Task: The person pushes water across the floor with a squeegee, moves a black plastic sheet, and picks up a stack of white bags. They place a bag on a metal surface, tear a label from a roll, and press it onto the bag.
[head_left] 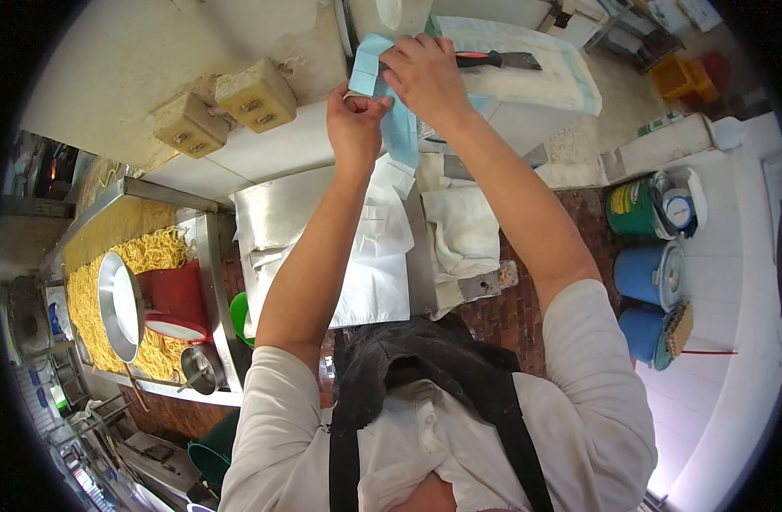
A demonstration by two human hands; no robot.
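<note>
A strip of light-blue paper with fold lines (399, 132) hangs between my hands, its upper end standing above them. With thumb and fingers pinched, my left hand (357, 128) grips the strip's edge. Higher and to the right, my right hand (427, 78) has its fingers closed on the upper part of the same strip. Just beyond that hand is a scraper with a black and red handle (498, 60), over a pale cloth (528, 38); part of its handle is hidden behind the fingers. Below the strip, white sheets (374, 273) lie on a metal surface.
Left stands a metal-framed tray of yellow noodles (165, 247), with a metal bowl (120, 307) and a red container (173, 300) on it. Two boxes (256, 94) jut from the wall. Folded cloths (461, 230) lie right of the sheets. Blue buckets (643, 275) line the right wall.
</note>
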